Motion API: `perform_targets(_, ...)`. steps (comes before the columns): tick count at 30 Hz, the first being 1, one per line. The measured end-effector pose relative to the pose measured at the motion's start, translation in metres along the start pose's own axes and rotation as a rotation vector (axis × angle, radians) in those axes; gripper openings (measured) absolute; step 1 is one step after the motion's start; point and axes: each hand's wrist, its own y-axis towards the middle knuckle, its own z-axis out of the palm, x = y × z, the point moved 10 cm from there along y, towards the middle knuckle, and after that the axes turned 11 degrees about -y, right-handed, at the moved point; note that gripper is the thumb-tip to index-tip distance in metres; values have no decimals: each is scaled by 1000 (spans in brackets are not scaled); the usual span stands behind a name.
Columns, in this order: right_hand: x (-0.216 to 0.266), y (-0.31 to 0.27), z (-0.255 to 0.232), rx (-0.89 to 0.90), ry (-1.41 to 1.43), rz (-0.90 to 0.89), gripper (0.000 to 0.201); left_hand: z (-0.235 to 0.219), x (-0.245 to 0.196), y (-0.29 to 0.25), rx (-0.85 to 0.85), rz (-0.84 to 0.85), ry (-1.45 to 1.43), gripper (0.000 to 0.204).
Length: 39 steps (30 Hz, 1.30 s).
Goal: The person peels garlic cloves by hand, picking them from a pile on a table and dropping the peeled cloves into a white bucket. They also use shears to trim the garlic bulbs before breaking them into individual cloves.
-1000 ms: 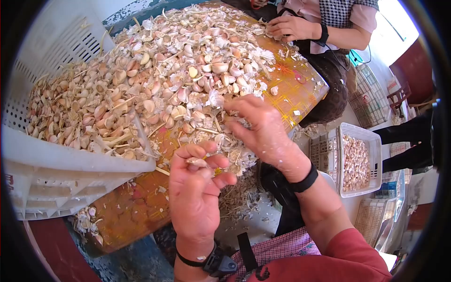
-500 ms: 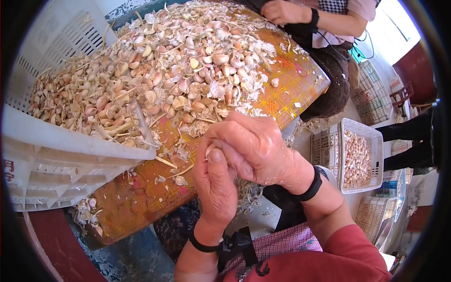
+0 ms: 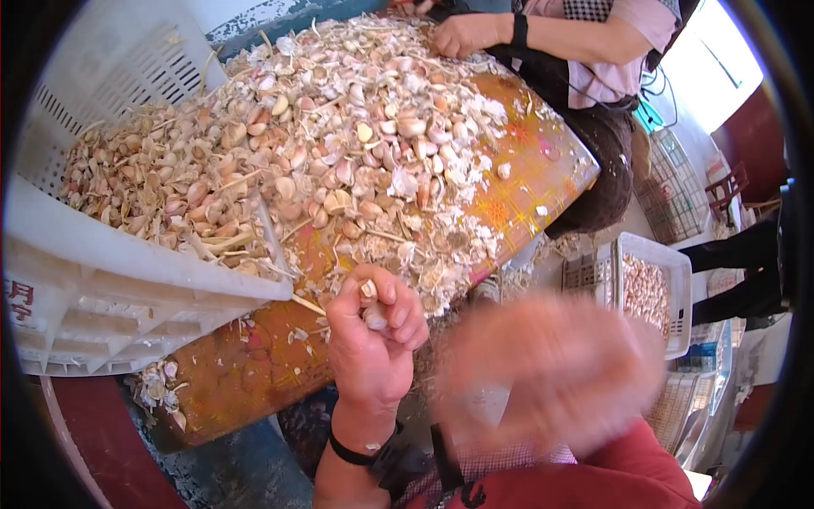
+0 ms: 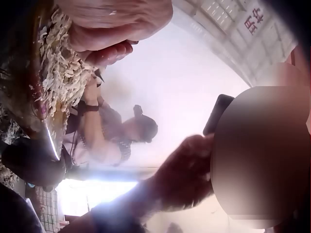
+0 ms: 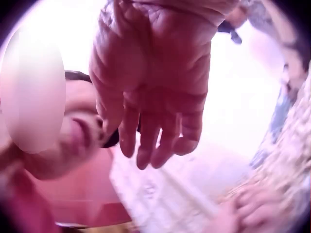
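In the head view my left hand is raised over the table's front edge, its fingers curled round pale garlic cloves. One cut-looking clove end shows between thumb and forefinger. My right hand is a motion blur to the right of it, apart from the left. The right wrist view shows that hand's palm, with fingers loosely extended and nothing held. A large heap of garlic cloves and papery skins covers the table beyond my left hand.
A white plastic crate, tipped on its side, spills cloves at the left. Another person's hand works at the heap's far side. On the floor at right stands a white basket of cloves, with more crates behind it.
My two hands were apart, then came together over the table's front edge. Now the right has swung away right and toward my body; the left keeps hold of the garlic.
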Motion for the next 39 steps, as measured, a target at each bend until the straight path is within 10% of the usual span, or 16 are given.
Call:
perform_targets(8,-94,-23,-3,77,-199,401,14,11,-39,-12,66,218,168,25)
perform_targets(10,-131,-27,2,112,-306,775,13,-1,-46,-11,-27,259,183,22)
perform_targets(15,-147,-35,71,224,-498,553,16,-36,-52,-4,-263,249,84,12)
perform_targets(21,-161,-45,53,37,-227,746,12,-27,-43,2,-140,225,195,15)
perform_targets(24,-132,-34,41,-5,-316,670,12,6,-50,-7,-93,569,1050,5)
perform_targets(29,-92,-25,34,-45,-342,588,11,36,-43,-20,150,831,1367,11)
perform_targets(31,-123,-60,56,-75,467,1080,9,13,-41,-10,70,547,1209,8)
perform_targets(32,-128,-68,61,-125,807,1043,15,9,-45,-7,74,541,1196,8)
perform_targets(39,-134,-72,62,-292,986,971,18,30,-31,-9,269,493,1363,7)
